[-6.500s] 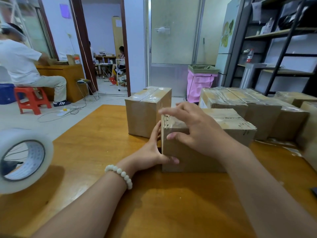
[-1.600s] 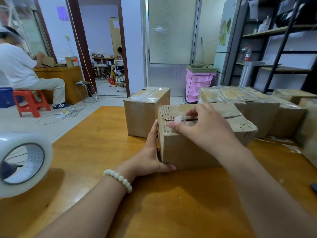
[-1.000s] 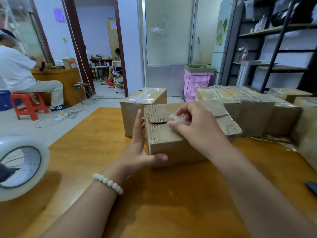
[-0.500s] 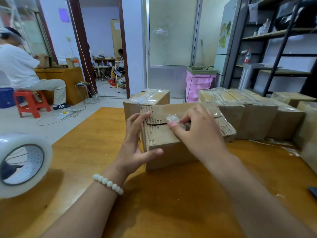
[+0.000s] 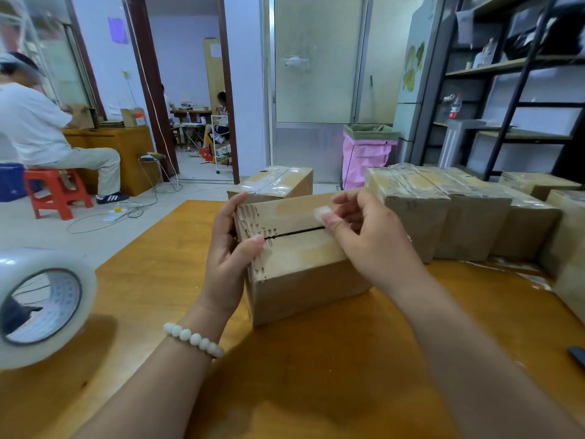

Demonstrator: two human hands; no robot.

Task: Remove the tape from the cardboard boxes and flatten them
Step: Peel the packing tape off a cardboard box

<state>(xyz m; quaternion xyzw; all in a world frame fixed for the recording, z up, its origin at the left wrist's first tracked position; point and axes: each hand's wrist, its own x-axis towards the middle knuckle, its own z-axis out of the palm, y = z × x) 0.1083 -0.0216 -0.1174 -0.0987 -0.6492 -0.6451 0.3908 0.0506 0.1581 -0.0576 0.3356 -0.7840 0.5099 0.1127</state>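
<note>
Your left hand (image 5: 231,248) grips the left end of the small brown cardboard box (image 5: 300,267). The thumb lies on the top face at the seam and the fingers wrap round the far left edge. There's a white bead bracelet (image 5: 193,339) on that wrist.

Your right hand (image 5: 367,239) pinches a crumpled wad of clear tape (image 5: 321,213) between thumb and forefinger, just above the box top near mid-seam. Can't tell if the wad is attached to the box. The hands are apart, one at each side of the box top.

The box sits on the orange-brown wooden table (image 5: 285,375) with its flaps down and the seam showing as a dark slit. The top face is torn at its left end, with corrugation exposed.

Relative to that box:
- Just behind it: a brown carton with clear tape over its top (image 5: 275,182).
- Right of it: a row of taped brown cartons (image 5: 443,210), side by side on the table.
- Well to the left, close to the camera: a large roll of clear packing tape (image 5: 41,305).
- Behind and to the right, on the floor: a bin with a pink liner (image 5: 367,156).
- Far left, off the table: a person in a white shirt (image 5: 31,128) seated on a red plastic stool (image 5: 53,191).
</note>
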